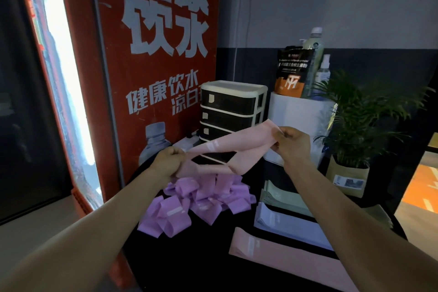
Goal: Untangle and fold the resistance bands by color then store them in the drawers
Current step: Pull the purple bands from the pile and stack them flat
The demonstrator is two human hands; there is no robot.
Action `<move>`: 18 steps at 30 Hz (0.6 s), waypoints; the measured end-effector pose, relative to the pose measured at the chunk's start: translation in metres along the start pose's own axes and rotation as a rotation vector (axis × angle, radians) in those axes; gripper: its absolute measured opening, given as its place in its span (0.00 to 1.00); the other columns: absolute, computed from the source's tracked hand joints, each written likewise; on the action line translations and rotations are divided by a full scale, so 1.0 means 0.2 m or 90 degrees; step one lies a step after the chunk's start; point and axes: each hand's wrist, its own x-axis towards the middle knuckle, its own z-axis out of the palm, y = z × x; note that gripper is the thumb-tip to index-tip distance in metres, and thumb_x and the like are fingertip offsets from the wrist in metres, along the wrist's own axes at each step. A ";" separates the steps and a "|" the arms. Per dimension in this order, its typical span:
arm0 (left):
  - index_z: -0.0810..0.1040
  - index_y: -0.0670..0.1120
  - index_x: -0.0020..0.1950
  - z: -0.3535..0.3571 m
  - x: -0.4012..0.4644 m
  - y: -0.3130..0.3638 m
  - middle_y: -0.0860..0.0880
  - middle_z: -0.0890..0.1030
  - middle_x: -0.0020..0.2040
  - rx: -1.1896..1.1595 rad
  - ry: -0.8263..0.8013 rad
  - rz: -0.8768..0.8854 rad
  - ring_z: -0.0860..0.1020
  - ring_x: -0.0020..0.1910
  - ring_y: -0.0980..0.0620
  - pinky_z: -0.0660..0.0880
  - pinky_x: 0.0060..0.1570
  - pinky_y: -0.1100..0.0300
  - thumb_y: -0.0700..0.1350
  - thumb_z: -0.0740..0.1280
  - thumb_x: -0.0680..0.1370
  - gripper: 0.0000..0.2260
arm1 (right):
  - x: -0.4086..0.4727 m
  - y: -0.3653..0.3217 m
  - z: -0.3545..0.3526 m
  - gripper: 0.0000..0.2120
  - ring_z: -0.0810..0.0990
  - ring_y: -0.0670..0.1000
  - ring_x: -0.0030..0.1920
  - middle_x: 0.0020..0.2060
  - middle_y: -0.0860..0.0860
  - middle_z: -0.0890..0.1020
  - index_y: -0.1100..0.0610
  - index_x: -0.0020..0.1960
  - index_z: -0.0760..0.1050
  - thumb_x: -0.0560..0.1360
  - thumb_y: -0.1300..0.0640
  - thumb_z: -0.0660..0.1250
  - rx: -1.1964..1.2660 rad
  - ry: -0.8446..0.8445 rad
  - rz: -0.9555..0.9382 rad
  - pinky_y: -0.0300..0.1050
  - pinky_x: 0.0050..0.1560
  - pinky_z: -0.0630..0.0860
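Note:
I hold a pink resistance band (239,143) stretched in the air between both hands. My left hand (169,160) grips its left end in a fist; my right hand (292,142) pinches its right end. Below it a tangled heap of purple bands (196,201) lies on the black table (213,256). Flat on the table to the right lie a pink band (284,251), a stack of lavender bands (289,223) and a stack of pale green bands (282,197). A cream drawer unit with dark drawers (231,111) stands behind the held band.
A red drinks fridge (154,78) walls off the left side. A white box (301,114) carrying a pouch and bottles stands right of the drawers. A potted palm (355,125) in a paper bag sits at the far right.

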 end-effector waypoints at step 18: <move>0.71 0.45 0.43 -0.08 -0.05 0.06 0.48 0.74 0.38 0.143 -0.103 0.168 0.71 0.35 0.55 0.70 0.30 0.71 0.29 0.64 0.73 0.11 | 0.07 0.09 -0.04 0.09 0.80 0.63 0.42 0.36 0.62 0.80 0.63 0.38 0.77 0.74 0.60 0.62 -0.112 0.101 0.005 0.63 0.50 0.78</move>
